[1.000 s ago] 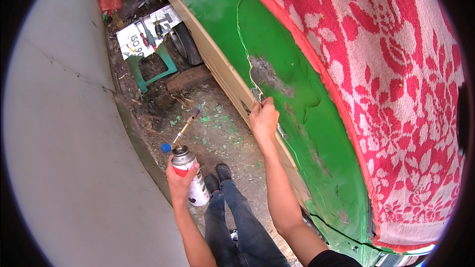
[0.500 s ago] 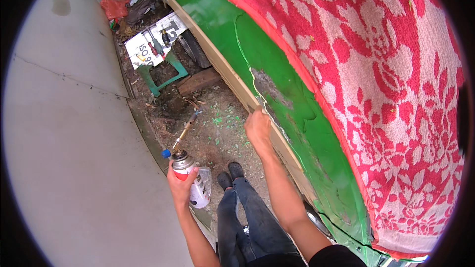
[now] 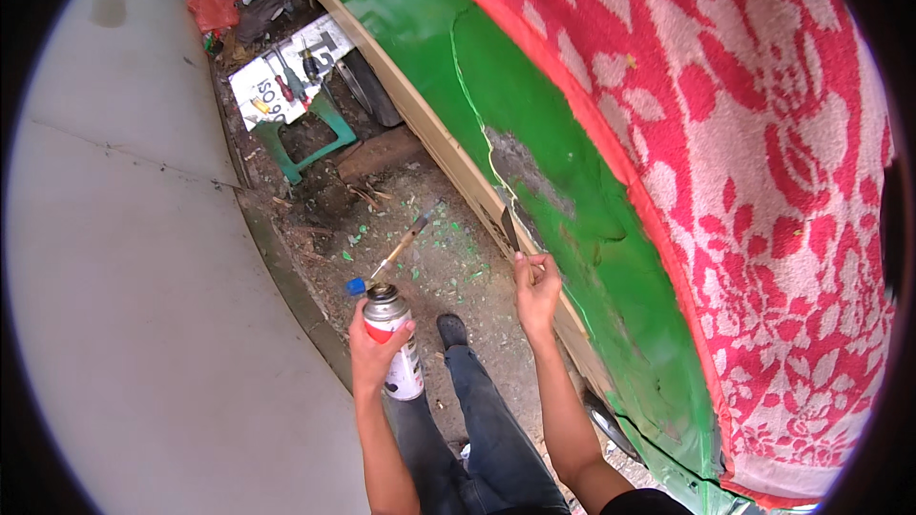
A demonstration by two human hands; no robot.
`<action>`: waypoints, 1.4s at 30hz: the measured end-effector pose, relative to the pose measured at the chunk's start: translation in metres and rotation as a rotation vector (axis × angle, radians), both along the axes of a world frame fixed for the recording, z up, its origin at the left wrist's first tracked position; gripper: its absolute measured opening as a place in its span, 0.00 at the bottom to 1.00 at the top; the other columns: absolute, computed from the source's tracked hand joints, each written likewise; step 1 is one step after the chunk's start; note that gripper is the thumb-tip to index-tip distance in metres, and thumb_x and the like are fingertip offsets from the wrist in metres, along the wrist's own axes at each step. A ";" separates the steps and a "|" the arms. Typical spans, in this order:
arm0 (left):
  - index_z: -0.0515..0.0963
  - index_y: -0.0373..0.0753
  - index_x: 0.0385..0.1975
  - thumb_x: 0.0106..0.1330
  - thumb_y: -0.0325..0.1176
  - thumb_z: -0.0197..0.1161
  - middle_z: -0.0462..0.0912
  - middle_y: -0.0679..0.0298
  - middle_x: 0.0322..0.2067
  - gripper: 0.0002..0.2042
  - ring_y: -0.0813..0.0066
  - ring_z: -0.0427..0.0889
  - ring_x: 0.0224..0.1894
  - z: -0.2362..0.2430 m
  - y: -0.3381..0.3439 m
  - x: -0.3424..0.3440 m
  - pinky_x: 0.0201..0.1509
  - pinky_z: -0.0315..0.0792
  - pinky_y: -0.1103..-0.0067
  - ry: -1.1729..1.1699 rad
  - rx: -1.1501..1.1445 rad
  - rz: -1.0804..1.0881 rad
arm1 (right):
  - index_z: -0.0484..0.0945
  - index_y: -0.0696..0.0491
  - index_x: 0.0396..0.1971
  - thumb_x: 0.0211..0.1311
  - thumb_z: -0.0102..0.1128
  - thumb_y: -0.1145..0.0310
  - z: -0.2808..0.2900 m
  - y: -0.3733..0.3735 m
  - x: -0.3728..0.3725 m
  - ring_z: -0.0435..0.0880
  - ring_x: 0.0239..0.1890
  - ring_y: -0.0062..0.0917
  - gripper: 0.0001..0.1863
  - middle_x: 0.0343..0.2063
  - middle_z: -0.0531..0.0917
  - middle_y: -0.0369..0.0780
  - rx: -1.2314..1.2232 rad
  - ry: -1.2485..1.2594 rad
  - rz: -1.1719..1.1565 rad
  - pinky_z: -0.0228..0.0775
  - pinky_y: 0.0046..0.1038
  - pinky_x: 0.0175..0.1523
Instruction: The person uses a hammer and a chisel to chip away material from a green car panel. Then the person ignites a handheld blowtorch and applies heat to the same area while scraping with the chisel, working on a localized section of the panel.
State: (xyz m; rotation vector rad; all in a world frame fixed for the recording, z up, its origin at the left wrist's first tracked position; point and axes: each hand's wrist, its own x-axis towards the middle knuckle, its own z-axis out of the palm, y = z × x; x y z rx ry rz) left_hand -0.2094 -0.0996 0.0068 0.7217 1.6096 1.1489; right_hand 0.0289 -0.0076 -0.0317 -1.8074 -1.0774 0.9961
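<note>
My left hand (image 3: pixel 374 348) is closed around the white and red canister of a gas torch (image 3: pixel 405 377). The torch's blue knob sits at its top, and its brass tube slants up and right toward the green panel; whether a flame burns at its tip I cannot tell. Between the fingers of my right hand (image 3: pixel 538 298) is a thin dark blade, like a scraper (image 3: pixel 510 227), its tip pointing up beside the panel's edge. The green painted panel (image 3: pixel 596 272) of a vehicle has a lifted, cracked paint edge and a grey bare patch (image 3: pixel 527 172).
A red and white patterned towel (image 3: pixel 725 181) covers the vehicle's upper side. Green paint flakes (image 3: pixel 444 238) litter the ground. Ahead, a green stool (image 3: pixel 334 133) stands by a white plate (image 3: pixel 253 86) bearing hand tools. A pale wall (image 3: pixel 143 277) bounds the left.
My right hand has drawn back toward me and away from the panel edge, showing the blade. The torch in my left hand has shifted right, and one foot has moved out of sight.
</note>
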 end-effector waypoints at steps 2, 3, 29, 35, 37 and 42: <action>0.73 0.35 0.47 0.53 0.30 0.78 0.84 0.63 0.36 0.24 0.77 0.82 0.37 -0.008 0.008 0.007 0.44 0.76 0.78 -0.084 -0.012 -0.075 | 0.70 0.58 0.33 0.70 0.62 0.63 -0.007 -0.001 -0.001 0.66 0.17 0.12 0.14 0.14 0.75 0.33 -0.005 -0.034 -0.011 0.55 0.22 0.23; 0.73 0.36 0.47 0.52 0.30 0.79 0.84 0.64 0.37 0.25 0.77 0.82 0.37 -0.014 0.008 0.012 0.44 0.76 0.78 -0.088 0.001 -0.067 | 0.70 0.57 0.33 0.70 0.62 0.63 -0.011 -0.001 -0.002 0.66 0.17 0.12 0.15 0.14 0.74 0.32 -0.020 -0.052 -0.032 0.55 0.22 0.22; 0.72 0.35 0.47 0.52 0.33 0.79 0.84 0.64 0.36 0.25 0.79 0.82 0.36 -0.031 0.047 0.036 0.42 0.77 0.77 -0.176 0.122 -0.160 | 0.70 0.53 0.28 0.77 0.49 0.50 -0.011 -0.003 -0.006 0.52 0.10 0.11 0.22 0.11 0.57 0.26 -0.208 0.699 0.025 0.42 0.19 0.15; 0.73 0.35 0.47 0.53 0.33 0.78 0.84 0.64 0.35 0.25 0.79 0.82 0.35 -0.029 0.047 0.037 0.42 0.77 0.78 -0.161 0.146 -0.126 | 0.66 0.50 0.21 0.74 0.51 0.45 -0.011 0.013 -0.014 0.51 0.08 0.11 0.26 0.09 0.57 0.27 -0.067 0.525 -0.006 0.40 0.21 0.14; 0.73 0.35 0.46 0.53 0.33 0.78 0.85 0.63 0.35 0.25 0.79 0.82 0.35 -0.030 0.047 0.036 0.41 0.77 0.77 -0.164 0.149 -0.135 | 0.65 0.49 0.21 0.74 0.52 0.46 -0.010 0.014 -0.015 0.51 0.08 0.12 0.26 0.09 0.57 0.27 -0.067 0.548 -0.003 0.40 0.20 0.14; 0.72 0.34 0.46 0.52 0.32 0.79 0.85 0.62 0.35 0.25 0.78 0.83 0.34 -0.036 0.048 0.039 0.40 0.78 0.77 -0.220 0.134 -0.159 | 0.65 0.49 0.21 0.74 0.52 0.46 -0.011 0.016 -0.015 0.50 0.09 0.11 0.26 0.09 0.56 0.27 -0.082 0.549 -0.015 0.40 0.21 0.14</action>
